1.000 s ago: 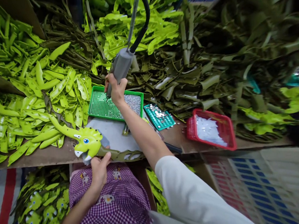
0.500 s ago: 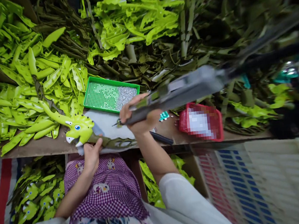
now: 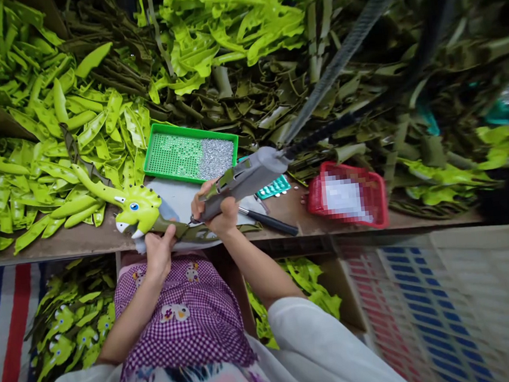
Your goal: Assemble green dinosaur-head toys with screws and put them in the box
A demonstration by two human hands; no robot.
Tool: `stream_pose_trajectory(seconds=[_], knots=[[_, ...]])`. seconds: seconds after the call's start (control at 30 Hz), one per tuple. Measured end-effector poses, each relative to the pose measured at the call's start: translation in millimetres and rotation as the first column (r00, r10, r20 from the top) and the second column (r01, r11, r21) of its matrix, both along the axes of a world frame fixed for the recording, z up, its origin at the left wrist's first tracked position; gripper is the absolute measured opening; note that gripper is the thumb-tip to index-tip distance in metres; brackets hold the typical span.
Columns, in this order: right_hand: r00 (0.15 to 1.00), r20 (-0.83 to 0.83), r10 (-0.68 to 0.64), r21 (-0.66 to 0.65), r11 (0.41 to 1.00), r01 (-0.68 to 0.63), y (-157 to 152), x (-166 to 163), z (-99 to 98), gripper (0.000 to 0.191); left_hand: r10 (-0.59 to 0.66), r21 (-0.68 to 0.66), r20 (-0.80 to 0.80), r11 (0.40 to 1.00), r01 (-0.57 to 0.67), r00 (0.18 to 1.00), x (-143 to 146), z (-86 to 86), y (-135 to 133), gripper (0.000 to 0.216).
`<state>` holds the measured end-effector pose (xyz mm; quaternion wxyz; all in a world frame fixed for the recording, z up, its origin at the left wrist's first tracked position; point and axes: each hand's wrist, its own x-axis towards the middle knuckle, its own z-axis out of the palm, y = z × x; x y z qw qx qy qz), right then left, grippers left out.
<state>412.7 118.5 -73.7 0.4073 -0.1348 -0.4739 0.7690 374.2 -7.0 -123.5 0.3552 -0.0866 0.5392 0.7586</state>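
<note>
The dinosaur head [image 3: 145,212] was lime green with a blue eye [image 3: 134,207]. The power screwdriver [image 3: 257,175] was grey, the perforated tray [image 3: 195,132] bright green, the basket [image 3: 316,197] red. The apron [image 3: 183,341] was purple-and-white gingham.

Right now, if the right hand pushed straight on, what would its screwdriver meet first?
Probably the olive toy part, just beyond the tip of the screwdriver; whether they touch is unclear.

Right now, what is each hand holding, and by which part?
Left hand: the toy, by the olive part beside its head. Right hand: the power screwdriver, around its lower grey body.
</note>
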Motion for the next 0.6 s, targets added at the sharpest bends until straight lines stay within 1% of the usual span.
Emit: stream_pose_trajectory(seconds=[0.1,0.27,0.37,0.47,0.53,0.6], knots=[[1.0,0.005,-0.002,-0.009,1.0,0.002,-1.1,-2.0,0.3,0.057,0.034,0.014,-0.003,0.999,-0.034,0.999,1.6,-0.2,1.4,0.051],[0.999,0.01,0.046,-0.016,0.999,-0.046,-0.7,-4.4,1.7,0.058,0.063,0.03,-0.012,0.998,-0.063,0.998,4.9,1.0,3.2,0.05],[0.998,0.015,0.057,-0.018,0.998,-0.057,-0.2,-2.7,-2.6,0.059,0.072,0.024,-0.01,0.997,-0.072,0.997,4.9,1.6,3.5,0.05],[0.999,0.028,0.035,-0.016,0.999,-0.034,-0.8,2.0,-6.4,0.06,0.076,0.017,-0.016,0.997,-0.076,0.997,4.2,1.5,3.1,0.05],[0.998,0.055,0.032,0.011,0.999,-0.032,-4.0,5.7,-2.4,0.061,0.069,0.01,-0.017,0.998,-0.069,0.997,5.0,0.8,2.5,0.05],[0.993,0.119,-0.017,0.073,0.997,0.008,-10.5,7.8,10.1,0.06,0.059,0.016,-0.016,0.998,-0.059,0.998,7.3,-0.3,2.0,0.05]])
